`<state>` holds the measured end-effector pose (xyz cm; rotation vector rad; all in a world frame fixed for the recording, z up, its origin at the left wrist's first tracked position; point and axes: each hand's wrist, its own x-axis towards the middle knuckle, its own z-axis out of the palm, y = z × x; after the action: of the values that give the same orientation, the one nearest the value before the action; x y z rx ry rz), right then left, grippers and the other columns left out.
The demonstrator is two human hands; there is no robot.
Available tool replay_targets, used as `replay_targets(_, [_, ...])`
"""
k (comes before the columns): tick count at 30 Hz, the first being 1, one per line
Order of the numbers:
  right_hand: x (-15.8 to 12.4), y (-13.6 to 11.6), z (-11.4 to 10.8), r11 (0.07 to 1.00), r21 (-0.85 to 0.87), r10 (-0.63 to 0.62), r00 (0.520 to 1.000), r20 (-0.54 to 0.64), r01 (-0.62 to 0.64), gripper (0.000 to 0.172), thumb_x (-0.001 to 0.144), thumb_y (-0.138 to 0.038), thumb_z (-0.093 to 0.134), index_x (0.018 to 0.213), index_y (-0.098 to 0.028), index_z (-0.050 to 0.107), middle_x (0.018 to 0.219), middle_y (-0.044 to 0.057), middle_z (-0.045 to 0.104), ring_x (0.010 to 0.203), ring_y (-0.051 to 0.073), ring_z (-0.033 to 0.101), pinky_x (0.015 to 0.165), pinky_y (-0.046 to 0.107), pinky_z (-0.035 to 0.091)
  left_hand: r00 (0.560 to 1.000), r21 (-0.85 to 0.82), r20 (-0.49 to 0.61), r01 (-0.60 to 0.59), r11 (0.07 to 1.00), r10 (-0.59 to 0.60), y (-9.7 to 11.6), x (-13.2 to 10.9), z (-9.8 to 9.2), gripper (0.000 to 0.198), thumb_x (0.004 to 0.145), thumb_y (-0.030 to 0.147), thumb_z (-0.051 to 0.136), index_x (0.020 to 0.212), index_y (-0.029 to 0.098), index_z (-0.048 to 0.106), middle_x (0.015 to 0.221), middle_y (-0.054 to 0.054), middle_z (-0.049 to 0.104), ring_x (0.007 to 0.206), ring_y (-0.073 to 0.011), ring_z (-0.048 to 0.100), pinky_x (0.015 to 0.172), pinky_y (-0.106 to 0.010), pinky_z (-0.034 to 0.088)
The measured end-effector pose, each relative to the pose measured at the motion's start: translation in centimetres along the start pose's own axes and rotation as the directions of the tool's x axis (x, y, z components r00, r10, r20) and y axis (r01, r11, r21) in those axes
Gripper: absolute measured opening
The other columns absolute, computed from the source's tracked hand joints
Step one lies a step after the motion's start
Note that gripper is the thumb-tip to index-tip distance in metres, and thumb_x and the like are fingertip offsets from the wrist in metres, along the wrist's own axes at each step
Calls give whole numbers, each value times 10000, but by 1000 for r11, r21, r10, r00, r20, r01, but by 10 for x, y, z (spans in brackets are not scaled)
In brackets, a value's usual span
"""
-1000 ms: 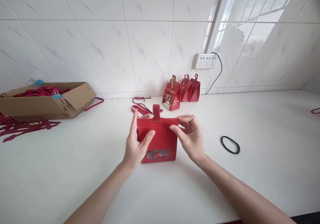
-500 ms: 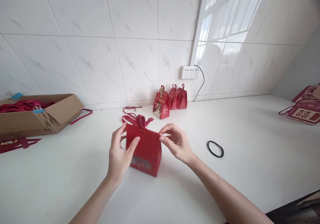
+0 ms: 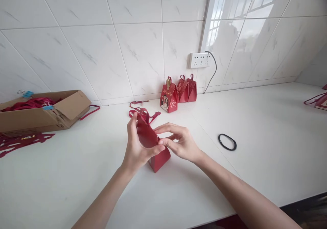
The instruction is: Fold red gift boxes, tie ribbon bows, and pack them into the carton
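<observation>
A red gift box with a ribbon loop at its top stands on the white counter, turned so that a narrow side shows. My left hand is wrapped round its left side, fingers at the top edge and thumb across the near face. At the upper right corner, my right hand pinches the top edge between thumb and fingers. Behind the box lie loose dark red ribbons. The left hand covers much of the box's front.
Finished-looking red boxes stand by the tiled wall, below a power strip. A cardboard box of red ribbons sits at left, more ribbons in front. A black ring-shaped band lies at right; part of another red box shows beyond.
The gift box has been turned, so its windowed front no longer faces me and a narrow side does. My left thumb has moved right across it. The camera view has shifted slightly.
</observation>
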<state>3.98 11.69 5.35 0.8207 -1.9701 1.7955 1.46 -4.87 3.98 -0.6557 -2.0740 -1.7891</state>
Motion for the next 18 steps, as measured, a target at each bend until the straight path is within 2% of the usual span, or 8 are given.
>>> replay_targets(5, [-2, -2, 0, 999, -29, -23, 1000, 18, 23, 170, 801, -259, 666, 966, -219, 680, 1012, 56, 682, 925, 166, 661, 619, 236, 600, 998, -16, 59, 20, 1000, -19, 9, 1, -1, 1029, 553, 410, 828, 1410, 347, 261, 1395, -105, 376, 1290, -353, 401, 1014, -540, 404])
replay_targets(10, [-2, -3, -1, 996, -62, -62, 997, 37, 64, 197, 802, -263, 667, 992, -210, 668, 1010, 63, 684, 926, 169, 666, 644, 254, 612, 994, -4, 112, -5, 1000, 5, 12, 3, -5, 956, 642, 407, 756, 1427, 374, 211, 1463, -88, 315, 1325, -337, 356, 1057, -571, 343])
replay_targets(12, [-1, -4, 0, 992, -91, -79, 996, 42, 83, 187, 805, -249, 659, 987, -204, 668, 999, 63, 688, 916, 168, 669, 632, 247, 612, 993, 10, 116, 5, 1000, -6, 14, 4, -6, 915, 659, 399, 740, 1419, 383, 229, 1472, -78, 306, 1332, -335, 351, 1071, -576, 322])
replay_targets(18, [-1, -3, 1, 968, -178, -172, 985, 34, 175, 180, 815, -243, 644, 980, -175, 664, 933, 65, 704, 838, 148, 681, 613, 228, 613, 995, 16, 100, 28, 999, -30, 19, 7, -7, 799, 658, 386, 725, 1353, 341, 332, 1342, -95, 441, 1267, -334, 422, 1039, -594, 349])
